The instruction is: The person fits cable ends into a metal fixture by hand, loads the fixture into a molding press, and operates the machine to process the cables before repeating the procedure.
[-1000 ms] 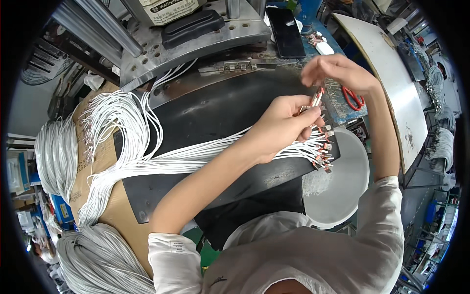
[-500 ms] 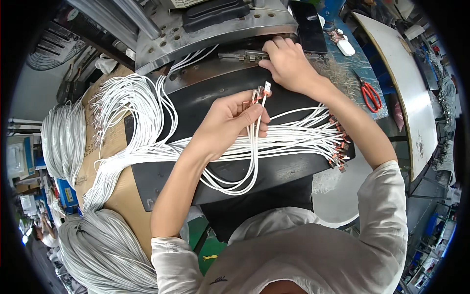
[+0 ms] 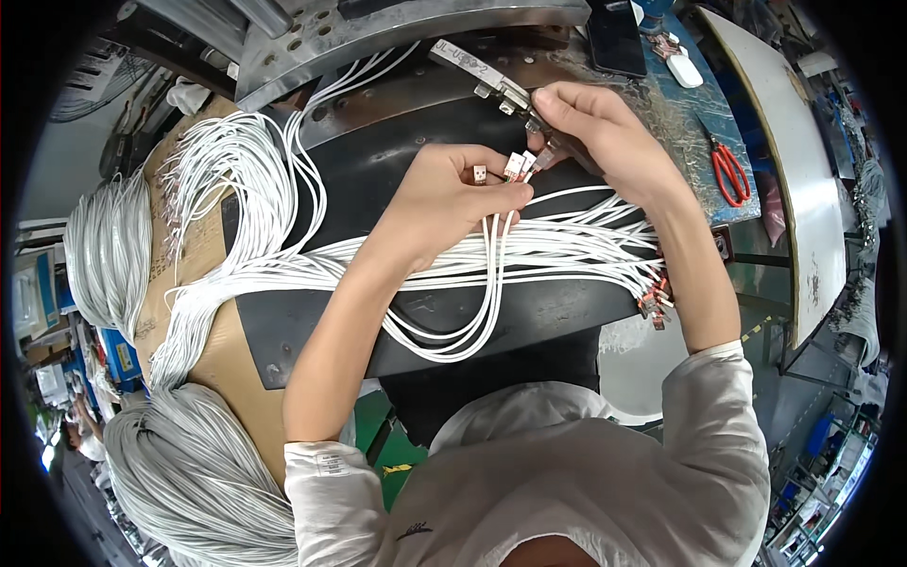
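My left hand (image 3: 442, 200) is closed around a few white USB cables (image 3: 493, 274), pinched just below their plugs. The USB plugs (image 3: 515, 166) stand up between thumb and fingers, and the cables hang down in a loop. My right hand (image 3: 612, 144) grips the right end of a slim metal mould bar (image 3: 470, 68), which slants down to the right. Small metal pieces (image 3: 507, 100) stick out along the bar's lower side. The fingertips of both hands are close together beside the plugs; my right fingers partly hide the bar's near end.
A bundle of white cables (image 3: 567, 248) lies across the black mat (image 3: 321, 321), orange-ended connectors (image 3: 654, 304) at its right end. Behind stands a metal press plate (image 3: 397, 42). Red-handled cutters (image 3: 729, 175) and a phone (image 3: 616, 38) lie right. Coiled cables (image 3: 194, 477) sit left.
My right hand has lifted the metal bar from under the press and brought it toward me, beside the plugs. My left hand still holds the cables, with the plugs now more spread.
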### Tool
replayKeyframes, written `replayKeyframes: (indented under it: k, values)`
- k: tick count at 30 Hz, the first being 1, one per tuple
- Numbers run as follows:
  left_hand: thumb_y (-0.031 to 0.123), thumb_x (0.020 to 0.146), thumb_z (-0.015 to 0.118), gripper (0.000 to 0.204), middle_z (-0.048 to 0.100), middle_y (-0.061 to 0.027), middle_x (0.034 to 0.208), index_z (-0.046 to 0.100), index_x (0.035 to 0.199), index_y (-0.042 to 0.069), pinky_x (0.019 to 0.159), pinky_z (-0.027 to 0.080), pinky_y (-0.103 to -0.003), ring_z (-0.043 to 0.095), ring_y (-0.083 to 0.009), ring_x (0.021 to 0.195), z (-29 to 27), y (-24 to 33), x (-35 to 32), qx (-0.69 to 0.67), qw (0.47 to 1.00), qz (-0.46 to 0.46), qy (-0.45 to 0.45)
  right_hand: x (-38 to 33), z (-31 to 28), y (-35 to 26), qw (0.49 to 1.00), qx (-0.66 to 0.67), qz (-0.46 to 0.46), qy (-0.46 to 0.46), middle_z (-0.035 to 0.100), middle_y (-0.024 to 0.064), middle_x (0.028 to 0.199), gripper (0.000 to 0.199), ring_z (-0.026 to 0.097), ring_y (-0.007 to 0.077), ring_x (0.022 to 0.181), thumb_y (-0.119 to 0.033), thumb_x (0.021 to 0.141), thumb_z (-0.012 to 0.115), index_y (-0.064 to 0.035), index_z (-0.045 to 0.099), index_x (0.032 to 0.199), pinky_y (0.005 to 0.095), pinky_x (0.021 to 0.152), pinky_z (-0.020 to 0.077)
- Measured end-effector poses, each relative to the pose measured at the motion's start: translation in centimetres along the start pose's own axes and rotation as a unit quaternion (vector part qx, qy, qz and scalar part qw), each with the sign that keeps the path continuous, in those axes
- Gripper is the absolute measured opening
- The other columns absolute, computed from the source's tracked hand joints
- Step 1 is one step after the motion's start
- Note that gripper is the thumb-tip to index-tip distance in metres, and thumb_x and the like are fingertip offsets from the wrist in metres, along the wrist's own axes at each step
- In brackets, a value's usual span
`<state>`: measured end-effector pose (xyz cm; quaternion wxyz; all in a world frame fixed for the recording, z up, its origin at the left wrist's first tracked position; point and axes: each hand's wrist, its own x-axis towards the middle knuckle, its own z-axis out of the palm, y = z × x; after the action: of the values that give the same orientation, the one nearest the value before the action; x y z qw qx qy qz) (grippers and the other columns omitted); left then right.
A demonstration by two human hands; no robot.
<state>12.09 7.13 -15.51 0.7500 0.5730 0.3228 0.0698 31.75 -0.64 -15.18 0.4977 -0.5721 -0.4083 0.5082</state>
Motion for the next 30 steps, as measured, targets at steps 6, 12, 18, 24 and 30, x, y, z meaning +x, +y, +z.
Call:
replayKeyframes:
  k: [6,12,18,24,30]
  values:
    - [0.007,0.087,0.075,0.020,0.068,-0.0090,0.080,0.068,0.099,-0.007,0.057,0.051,-0.024,0.066,-0.0122,0.069,0.7,-0.4,0.3,-0.026,0.999,0.020,0.014,-0.3,0.5,0.4,0.999,-0.052,-0.007,0.000,0.064,0.0002,0.084,0.032,0.059,0.0058,0.077,-0.034,0.105,0.053,-0.0043,0.064,0.105,0.0226,0.069,0.0490]
    - [0.005,0.086,0.074,0.017,0.067,-0.0080,0.079,0.066,0.094,-0.007,0.057,0.050,-0.025,0.065,-0.0119,0.068,0.8,-0.4,0.1,-0.025,0.999,0.018,0.039,-0.4,0.1,0.4,0.992,-0.114,-0.031,0.039,0.063,-0.0024,0.083,0.032,0.056,0.0035,0.074,-0.035,0.106,0.051,-0.0052,0.064,0.105,0.0209,0.065,0.0461]
    - [0.006,0.087,0.073,0.015,0.066,-0.0067,0.078,0.067,0.094,-0.006,0.056,0.050,-0.024,0.064,-0.0111,0.066,0.8,-0.7,0.2,-0.015,0.999,0.030,0.023,-0.3,0.3,1.1,0.989,-0.137,-0.060,0.014,0.062,-0.0035,0.082,0.031,0.053,0.0020,0.070,-0.034,0.106,0.052,-0.0054,0.064,0.104,0.0187,0.060,0.0425]
    - [0.009,0.089,0.072,0.017,0.065,-0.0050,0.077,0.068,0.094,-0.006,0.055,0.050,-0.024,0.064,-0.0102,0.065,0.7,-0.7,0.0,-0.021,0.998,0.051,0.021,-1.0,0.6,-0.4,0.994,-0.104,0.028,0.016,0.057,-0.0070,0.078,0.029,0.046,-0.0009,0.063,-0.033,0.106,0.053,-0.0057,0.064,0.104,0.0165,0.053,0.0347]
    - [0.013,0.091,0.073,0.021,0.066,-0.0059,0.079,0.069,0.097,-0.006,0.057,0.051,-0.023,0.064,-0.0100,0.067,0.9,-0.3,-0.1,-0.006,0.998,0.019,0.052,-0.9,0.3,0.2,0.992,-0.124,-0.013,0.000,0.056,-0.0089,0.078,0.028,0.041,-0.0024,0.061,-0.033,0.105,0.054,-0.0065,0.065,0.105,0.0162,0.051,0.0298]
